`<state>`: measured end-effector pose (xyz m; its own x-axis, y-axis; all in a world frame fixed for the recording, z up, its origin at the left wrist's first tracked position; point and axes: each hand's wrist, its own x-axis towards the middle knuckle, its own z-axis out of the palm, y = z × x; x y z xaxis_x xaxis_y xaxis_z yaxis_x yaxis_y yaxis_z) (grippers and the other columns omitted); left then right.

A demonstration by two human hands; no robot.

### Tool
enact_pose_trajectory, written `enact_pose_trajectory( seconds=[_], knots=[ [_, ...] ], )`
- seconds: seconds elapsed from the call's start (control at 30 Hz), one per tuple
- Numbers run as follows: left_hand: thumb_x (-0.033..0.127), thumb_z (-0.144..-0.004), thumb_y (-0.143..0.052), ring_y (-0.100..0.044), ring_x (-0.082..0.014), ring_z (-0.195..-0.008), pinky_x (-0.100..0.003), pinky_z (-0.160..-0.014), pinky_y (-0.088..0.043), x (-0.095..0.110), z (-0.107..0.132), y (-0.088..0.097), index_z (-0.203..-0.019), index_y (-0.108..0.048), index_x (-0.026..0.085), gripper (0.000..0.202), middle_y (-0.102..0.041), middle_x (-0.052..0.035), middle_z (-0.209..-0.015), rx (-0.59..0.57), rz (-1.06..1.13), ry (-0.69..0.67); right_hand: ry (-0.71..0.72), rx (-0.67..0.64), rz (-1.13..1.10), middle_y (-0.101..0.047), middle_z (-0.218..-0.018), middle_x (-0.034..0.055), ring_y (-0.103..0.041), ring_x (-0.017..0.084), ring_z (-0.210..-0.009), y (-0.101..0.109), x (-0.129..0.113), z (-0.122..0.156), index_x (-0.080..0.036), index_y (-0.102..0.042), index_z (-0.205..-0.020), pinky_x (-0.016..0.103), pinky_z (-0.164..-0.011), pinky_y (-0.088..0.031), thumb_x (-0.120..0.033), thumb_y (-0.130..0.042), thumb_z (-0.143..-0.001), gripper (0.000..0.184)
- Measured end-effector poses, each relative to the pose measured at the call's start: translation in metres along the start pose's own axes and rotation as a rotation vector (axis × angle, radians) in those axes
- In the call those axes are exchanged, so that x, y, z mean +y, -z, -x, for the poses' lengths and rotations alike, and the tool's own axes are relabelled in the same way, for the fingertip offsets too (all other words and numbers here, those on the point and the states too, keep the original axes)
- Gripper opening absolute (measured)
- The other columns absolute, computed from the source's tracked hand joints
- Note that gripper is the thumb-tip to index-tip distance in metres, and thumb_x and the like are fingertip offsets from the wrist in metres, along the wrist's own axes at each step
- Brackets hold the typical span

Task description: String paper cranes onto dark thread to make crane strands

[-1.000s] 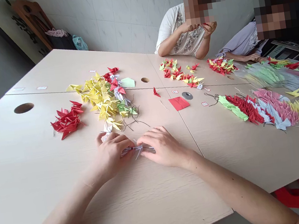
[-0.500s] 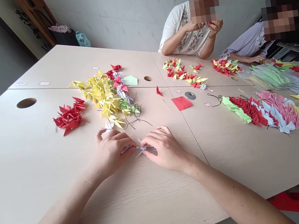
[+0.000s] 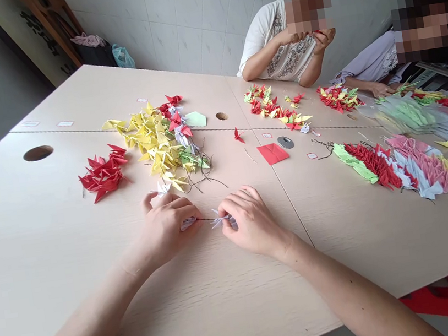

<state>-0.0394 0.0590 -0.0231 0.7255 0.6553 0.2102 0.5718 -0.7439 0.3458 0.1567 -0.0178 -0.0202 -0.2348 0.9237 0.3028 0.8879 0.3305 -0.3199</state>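
Observation:
Low over the near part of the table, my left hand (image 3: 169,225) is closed on a pale lilac paper crane (image 3: 189,223), mostly covered by the fingers. My right hand (image 3: 250,217) pinches more pale lilac folded paper cranes (image 3: 218,221), partly hidden behind the fingertips. A dark thread (image 3: 205,219) runs taut between the two hands. Just beyond my left hand lies a white paper crane (image 3: 163,189), at the near end of a heap of yellow paper cranes (image 3: 157,138). Red paper cranes (image 3: 103,174) are piled to the left.
Black thread ends (image 3: 207,181) trail from the heap. A red paper square (image 3: 272,153) and a metal ring (image 3: 285,142) lie ahead on the right. Strung cranes (image 3: 411,169) stretch across the right side. Two people sit opposite, one with raised hands (image 3: 310,39).
My right hand has shifted slightly right, away from my left. The gap between them has widened, exposing more thread and the lilac paper by my right fingertips.

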Motion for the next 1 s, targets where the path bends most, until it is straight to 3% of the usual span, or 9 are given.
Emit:
enact_pose_trajectory(
  seconds=[0.23,0.37,0.5,0.73,0.93,1.0],
  knots=[
    [0.025,-0.086,-0.052,-0.057,-0.0204,-0.087,-0.051,-0.097,-0.016,0.0,0.0,-0.001,-0.078,-0.065,0.027,0.015,-0.069,0.0033,-0.077,-0.003,-0.015,-0.015,-0.081,-0.012,0.091,-0.061,-0.077,0.0005,-0.054,0.018,-0.078,0.005,-0.006,0.001,-0.02,-0.051,-0.077,0.04,-0.098,-0.029,-0.01,-0.051,-0.074,0.01],
    [0.026,-0.087,-0.052,-0.057,-0.0208,-0.088,-0.052,-0.097,-0.015,-0.001,0.001,-0.001,-0.078,-0.065,0.026,0.016,-0.069,0.0018,-0.078,-0.015,-0.017,-0.008,-0.1,-0.085,-0.082,-0.064,-0.09,0.0002,-0.057,0.017,-0.086,0.022,0.0,-0.001,-0.021,-0.054,-0.088,0.036,-0.092,-0.035,-0.011,-0.054,-0.079,0.014],
    [0.026,-0.085,-0.053,-0.057,-0.021,-0.088,-0.052,-0.098,-0.014,-0.002,0.001,-0.002,-0.08,-0.066,0.027,0.014,-0.069,0.0018,-0.078,-0.019,-0.005,-0.008,-0.135,-0.045,-0.218,-0.065,-0.092,0.0006,-0.059,0.016,-0.088,0.034,0.009,-0.004,-0.022,-0.056,-0.092,0.031,-0.085,-0.039,-0.008,-0.052,-0.082,0.017],
    [0.028,-0.086,-0.053,-0.058,-0.0209,-0.087,-0.053,-0.101,-0.014,0.001,0.0,0.001,-0.079,-0.068,0.027,0.016,-0.07,0.0018,-0.078,0.0,-0.007,0.003,-0.092,-0.098,-0.21,-0.065,-0.089,0.0001,-0.058,0.016,-0.09,0.015,0.01,-0.004,-0.022,-0.061,-0.081,0.031,-0.084,-0.038,-0.015,-0.064,-0.083,0.008],
    [0.052,-0.083,-0.058,-0.058,-0.0254,-0.097,-0.057,-0.104,-0.009,0.013,0.002,0.005,-0.082,-0.068,0.028,0.026,-0.07,-0.0002,-0.09,0.054,0.0,-0.03,-0.166,-0.089,-0.217,-0.065,-0.085,-0.001,-0.059,0.015,-0.086,0.005,0.007,-0.005,-0.021,-0.062,-0.078,0.031,-0.082,-0.037,-0.016,-0.065,-0.084,0.009],
    [0.051,-0.083,-0.06,-0.058,-0.0259,-0.097,-0.058,-0.103,-0.009,0.015,0.002,0.001,-0.086,-0.068,0.029,0.024,-0.071,-0.0004,-0.091,0.068,-0.017,-0.058,-0.168,-0.094,-0.228,-0.065,-0.087,-0.0009,-0.059,0.016,-0.089,0.009,0.009,-0.006,-0.021,-0.062,-0.079,0.032,-0.084,-0.038,-0.017,-0.065,-0.084,0.007]
  ],
)
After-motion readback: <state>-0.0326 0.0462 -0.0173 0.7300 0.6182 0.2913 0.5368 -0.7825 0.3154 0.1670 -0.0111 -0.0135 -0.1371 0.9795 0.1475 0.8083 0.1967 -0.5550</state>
